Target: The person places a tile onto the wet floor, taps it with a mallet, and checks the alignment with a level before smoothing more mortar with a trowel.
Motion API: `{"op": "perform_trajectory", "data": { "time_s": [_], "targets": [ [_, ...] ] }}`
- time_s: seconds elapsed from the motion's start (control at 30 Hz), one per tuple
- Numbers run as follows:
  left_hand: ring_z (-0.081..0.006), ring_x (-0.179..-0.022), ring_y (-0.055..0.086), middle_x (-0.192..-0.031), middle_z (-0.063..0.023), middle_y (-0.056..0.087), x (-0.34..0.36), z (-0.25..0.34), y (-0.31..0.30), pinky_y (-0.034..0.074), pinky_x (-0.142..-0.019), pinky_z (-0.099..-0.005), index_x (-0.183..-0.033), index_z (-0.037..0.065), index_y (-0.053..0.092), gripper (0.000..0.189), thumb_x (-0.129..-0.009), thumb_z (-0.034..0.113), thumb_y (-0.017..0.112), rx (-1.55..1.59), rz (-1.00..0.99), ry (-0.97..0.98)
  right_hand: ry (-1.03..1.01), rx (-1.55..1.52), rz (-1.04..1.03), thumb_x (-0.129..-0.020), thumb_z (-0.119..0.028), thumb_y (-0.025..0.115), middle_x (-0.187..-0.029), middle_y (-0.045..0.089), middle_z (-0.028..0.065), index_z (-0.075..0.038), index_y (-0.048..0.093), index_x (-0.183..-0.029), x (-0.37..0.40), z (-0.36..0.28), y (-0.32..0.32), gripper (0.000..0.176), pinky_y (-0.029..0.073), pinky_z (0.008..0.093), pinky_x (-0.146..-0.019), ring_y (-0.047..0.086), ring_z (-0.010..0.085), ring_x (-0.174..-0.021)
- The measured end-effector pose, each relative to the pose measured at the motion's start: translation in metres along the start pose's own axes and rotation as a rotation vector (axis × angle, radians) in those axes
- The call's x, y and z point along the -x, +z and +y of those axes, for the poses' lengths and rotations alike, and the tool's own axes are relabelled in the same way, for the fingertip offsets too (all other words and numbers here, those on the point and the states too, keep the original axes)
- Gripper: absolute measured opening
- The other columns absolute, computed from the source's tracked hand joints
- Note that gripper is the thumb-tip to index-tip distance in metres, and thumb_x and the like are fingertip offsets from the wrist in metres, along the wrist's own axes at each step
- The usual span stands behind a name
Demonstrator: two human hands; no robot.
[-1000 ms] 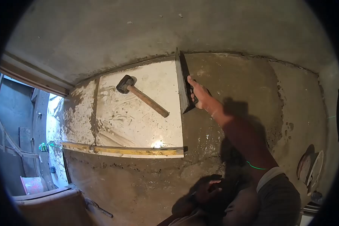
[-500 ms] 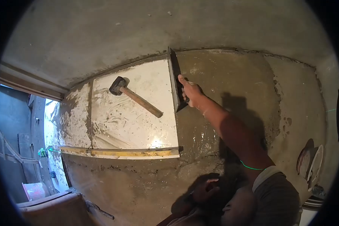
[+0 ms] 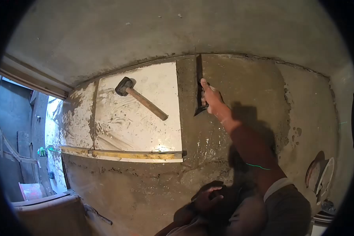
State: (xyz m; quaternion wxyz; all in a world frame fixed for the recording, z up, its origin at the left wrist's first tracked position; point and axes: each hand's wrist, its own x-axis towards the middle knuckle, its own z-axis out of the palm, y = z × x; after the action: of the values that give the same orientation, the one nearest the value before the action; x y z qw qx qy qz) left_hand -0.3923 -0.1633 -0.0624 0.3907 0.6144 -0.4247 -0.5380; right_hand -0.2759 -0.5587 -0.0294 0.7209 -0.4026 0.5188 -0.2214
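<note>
Fingers (image 3: 204, 83) of right hand (image 3: 211, 98) wrapped round trowel (image 3: 198, 74), apart from tile (image 3: 145, 129) edge; wet mortar (image 3: 247, 82) open rightward.

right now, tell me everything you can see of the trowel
The trowel is a long, dark, flat blade, metal by its look. It stands tilted on its long edge in the wet mortar, pointing toward the wall, right of the white tile with a mortar strip between them. The right hand grips its handle, mostly hidden.

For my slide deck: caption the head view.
Right hand holds trowel on wet mortar beside a tile bearing a mallet.
</note>
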Motion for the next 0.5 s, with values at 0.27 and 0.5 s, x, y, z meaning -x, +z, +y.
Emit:
{"op": "perform_trajectory", "data": {
  "time_s": [0.27, 0.5],
  "targets": [
    [-0.0136, -0.092, 0.064, -0.099, -0.0031, 0.068, 0.0, 0.012, -0.009, 0.051, -0.086, -0.0314, -0.133, 0.011, 0.061, 0.051, -0.09, 0.034, 0.075, 0.071, -0.116, -0.161, 0.06, -0.017, -0.098, -0.085, -0.067, 0.068, -0.075, 0.045, -0.0002, -0.008, 0.06, -0.099, 0.002, 0.002, 0.012, 0.061, 0.039, 0.0339, -0.058, 0.042, 0.0128, -0.064],
    [-0.013, -0.092, 0.063, -0.101, -0.003, 0.068, 0.001, 0.0, -0.004, 0.05, -0.087, -0.0306, -0.132, 0.007, 0.06, 0.051, -0.09, 0.032, 0.075, 0.129, 0.013, -0.047, 0.033, 0.018, -0.131, -0.087, -0.064, 0.067, -0.076, 0.046, 0.0001, -0.008, 0.059, -0.096, -0.006, 0.002, 0.032, 0.057, 0.039, 0.0317, -0.053, 0.043, 0.0123, -0.06]
  ]
}}
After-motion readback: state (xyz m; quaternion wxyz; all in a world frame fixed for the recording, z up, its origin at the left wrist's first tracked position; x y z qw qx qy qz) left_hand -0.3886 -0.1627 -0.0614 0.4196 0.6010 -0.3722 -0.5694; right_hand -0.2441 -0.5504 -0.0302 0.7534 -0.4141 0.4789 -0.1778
